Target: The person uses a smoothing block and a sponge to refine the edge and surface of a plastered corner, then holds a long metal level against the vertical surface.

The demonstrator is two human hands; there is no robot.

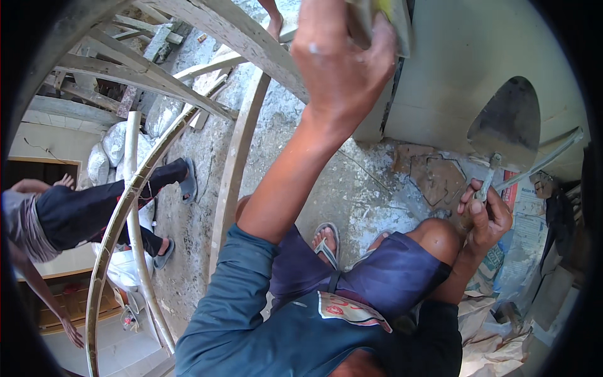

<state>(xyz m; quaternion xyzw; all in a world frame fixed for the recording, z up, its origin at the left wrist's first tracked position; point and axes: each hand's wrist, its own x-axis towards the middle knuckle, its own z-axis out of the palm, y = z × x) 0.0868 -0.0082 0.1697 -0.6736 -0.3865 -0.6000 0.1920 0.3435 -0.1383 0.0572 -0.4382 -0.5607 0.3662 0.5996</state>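
Note:
My left hand (342, 63) is raised at the top, its fingers closed round a pale, flat-sided thing with a yellow patch (391, 16). The picture's edge cuts that thing off, so I cannot tell its kind. It is held up against or close to a smooth pale wall (440, 81). Lower on the right, my right hand (487, 217) grips a trowel (507, 122) by its handle. The trowel's broad, rounded grey blade points up, in front of the wall. Both forearms come from dark sleeves, and my knees are bent below.
Wooden beams (242, 135) slant across the upper left, with a curved strip (113, 251) and a pale pole (133, 207) nearer. Another person (81, 213) stands at the left beside white sacks (114, 143). Paper bags (521, 232) lie at the right on the rough, stained floor (314, 182).

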